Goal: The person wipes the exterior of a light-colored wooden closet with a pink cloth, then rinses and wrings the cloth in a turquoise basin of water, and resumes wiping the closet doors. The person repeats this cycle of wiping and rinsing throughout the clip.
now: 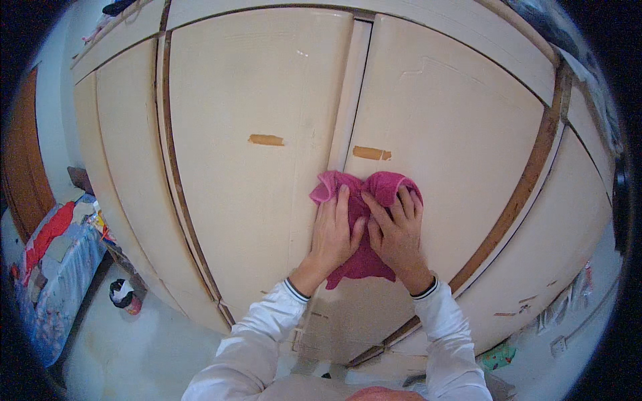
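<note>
A pink terry cloth [368, 260] hangs against the cream wardrobe, bunched at its top and drooping in the middle. My left hand [333, 228] lies on the cloth's left part, fingers pointing up and partly covered by a fold. On its right part, my right hand [398, 225] has its fingers tucked into the bunched fabric. Both hands are near the gap between the left door [241, 190] and the right door [456, 150]. The cloth hides the lower part of that gap.
Each door has a brown bare patch, one on the left [266, 140] and one on the right [371, 153]. A small waste bin [131, 303] with a black liner stands on the floor. At far left is a table with a patterned cover [75, 280], bearing a red cloth [50, 233].
</note>
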Demonstrator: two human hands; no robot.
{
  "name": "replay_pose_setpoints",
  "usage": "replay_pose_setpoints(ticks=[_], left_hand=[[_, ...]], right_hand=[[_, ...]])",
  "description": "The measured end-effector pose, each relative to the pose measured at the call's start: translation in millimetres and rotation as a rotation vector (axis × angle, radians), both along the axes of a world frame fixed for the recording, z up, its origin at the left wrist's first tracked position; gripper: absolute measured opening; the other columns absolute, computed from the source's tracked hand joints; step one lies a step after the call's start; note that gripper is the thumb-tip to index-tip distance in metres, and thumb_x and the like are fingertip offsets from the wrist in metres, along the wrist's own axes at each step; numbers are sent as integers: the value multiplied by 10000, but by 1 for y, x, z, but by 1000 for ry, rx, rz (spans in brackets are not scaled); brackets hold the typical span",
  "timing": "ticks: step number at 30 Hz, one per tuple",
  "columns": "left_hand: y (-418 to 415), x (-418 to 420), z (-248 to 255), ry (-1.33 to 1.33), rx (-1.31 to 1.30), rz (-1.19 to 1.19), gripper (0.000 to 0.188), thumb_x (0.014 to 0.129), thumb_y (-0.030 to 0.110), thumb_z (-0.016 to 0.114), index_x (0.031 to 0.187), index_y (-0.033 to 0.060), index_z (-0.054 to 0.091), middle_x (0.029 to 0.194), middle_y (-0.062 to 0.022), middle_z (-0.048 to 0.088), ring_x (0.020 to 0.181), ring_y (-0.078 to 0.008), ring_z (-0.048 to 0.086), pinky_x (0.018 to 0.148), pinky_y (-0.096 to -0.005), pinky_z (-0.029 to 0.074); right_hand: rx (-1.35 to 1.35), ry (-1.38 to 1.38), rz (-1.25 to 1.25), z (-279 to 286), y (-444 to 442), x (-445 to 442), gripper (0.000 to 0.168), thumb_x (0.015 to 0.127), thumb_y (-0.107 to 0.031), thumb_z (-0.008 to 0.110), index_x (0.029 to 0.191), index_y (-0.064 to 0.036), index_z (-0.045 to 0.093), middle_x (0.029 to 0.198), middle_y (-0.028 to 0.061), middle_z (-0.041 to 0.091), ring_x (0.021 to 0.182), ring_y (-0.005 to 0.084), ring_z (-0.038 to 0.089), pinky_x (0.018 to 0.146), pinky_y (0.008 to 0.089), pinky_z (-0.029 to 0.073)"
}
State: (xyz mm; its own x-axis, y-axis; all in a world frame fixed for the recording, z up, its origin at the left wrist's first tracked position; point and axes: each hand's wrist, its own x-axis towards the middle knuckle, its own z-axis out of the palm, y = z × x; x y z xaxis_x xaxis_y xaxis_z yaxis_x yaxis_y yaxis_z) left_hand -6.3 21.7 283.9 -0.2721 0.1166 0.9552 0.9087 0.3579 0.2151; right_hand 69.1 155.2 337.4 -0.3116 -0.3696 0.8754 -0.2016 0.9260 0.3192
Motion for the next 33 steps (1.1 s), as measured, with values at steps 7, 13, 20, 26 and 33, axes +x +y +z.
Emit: replay_pose_setpoints(ticks=[7,13,20,26,33], left_hand=[[3,14,-80,-142,-2,-24,746,847,140,684,1426,-108,284,1148,-329,515,1010,-499,512,915,-550,409],[-1,-4,0,50,3,1,774,832,143,697,1436,-104,280,1131,-303,528,951,-466,523,856,-528,428],[-5,9,-39,-93,-83,51,778,832,151,703,1436,-106,285,1086,-300,533,927,-445,536,819,-499,445],[-7,22,-89,-180,-94,35,780,846,166,698,1438,-109,272,1045,-305,544,919,-457,538,811,-509,442],[-2,6,-6,18,13,8,764,883,189,667,1459,-90,252,1165,-324,511,993,-467,519,905,-511,425]], right_hand=[[31,-184,-73,-60,12,22,534,829,-211,637,1356,-275,586,1179,158,566,1179,387,500,1032,562,365],[-8,-46,-11,-16,1,6,513,844,-200,627,1354,-245,592,1193,155,558,1207,382,490,1038,570,358],[-43,-95,-52,-39,4,14,516,845,-209,624,1356,-272,589,1161,162,576,1207,380,496,1047,574,348],[-17,-185,-41,-88,11,22,529,843,-220,621,1366,-289,578,1165,161,583,1191,379,506,1050,574,348],[-55,-18,-7,-10,7,9,519,823,-211,643,1339,-253,601,1200,181,568,1218,388,486,1063,584,340]])
